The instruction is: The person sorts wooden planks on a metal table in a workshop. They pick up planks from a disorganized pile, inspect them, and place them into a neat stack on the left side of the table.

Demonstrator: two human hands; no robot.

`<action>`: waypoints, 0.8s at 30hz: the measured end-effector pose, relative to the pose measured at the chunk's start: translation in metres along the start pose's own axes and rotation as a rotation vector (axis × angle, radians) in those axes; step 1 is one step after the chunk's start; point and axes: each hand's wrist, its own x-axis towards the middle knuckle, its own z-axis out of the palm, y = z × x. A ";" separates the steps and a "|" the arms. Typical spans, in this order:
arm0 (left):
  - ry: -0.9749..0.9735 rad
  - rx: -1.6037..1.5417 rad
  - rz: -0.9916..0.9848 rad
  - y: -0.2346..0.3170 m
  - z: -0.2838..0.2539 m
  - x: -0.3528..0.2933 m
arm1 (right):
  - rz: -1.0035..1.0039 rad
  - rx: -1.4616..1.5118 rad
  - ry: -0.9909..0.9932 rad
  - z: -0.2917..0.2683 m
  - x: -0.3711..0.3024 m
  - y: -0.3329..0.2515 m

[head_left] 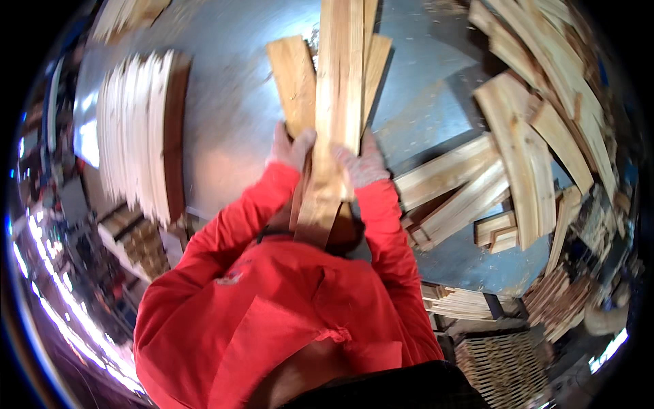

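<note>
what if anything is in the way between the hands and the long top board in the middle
Nothing visible is in the way: the right hand overlaps the long top board, and the left hand is at that board's left edge, by the lower end of a slanted board.

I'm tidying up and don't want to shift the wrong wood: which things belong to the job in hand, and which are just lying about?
Likely in the job:
long board, in the right hand's grip
left slanted board, by the left hand
right slanted board, partly behind the long one

Seemingly lying about, untouched:
board stack, left
loose boards, right
</note>
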 end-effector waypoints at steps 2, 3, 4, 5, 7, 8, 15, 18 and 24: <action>0.043 0.040 -0.112 0.000 -0.033 0.022 | -0.189 -0.440 0.201 0.029 -0.007 -0.012; 0.047 0.291 -0.194 0.048 -0.043 0.012 | -0.294 -0.661 0.311 0.043 -0.017 -0.013; 0.053 0.207 -0.134 0.028 -0.052 0.027 | -0.287 -0.697 0.185 0.056 -0.027 -0.014; 0.107 0.317 -0.070 0.036 -0.056 0.031 | -0.304 -0.753 0.136 0.065 -0.031 -0.018; 0.128 0.357 -0.001 0.047 -0.075 0.044 | -0.324 -0.866 0.030 0.085 -0.037 -0.033; 0.093 0.361 0.009 0.050 -0.082 0.053 | -0.322 -0.923 -0.009 0.093 -0.040 -0.039; 0.129 0.292 0.295 0.118 -0.136 0.024 | -0.232 -1.226 0.064 0.096 -0.006 -0.080; 0.041 0.050 0.488 0.150 -0.192 0.057 | -0.135 -0.176 -0.102 0.036 0.021 -0.018; 0.035 -0.008 0.238 0.077 -0.221 0.154 | 0.174 0.022 -0.090 0.077 0.011 -0.043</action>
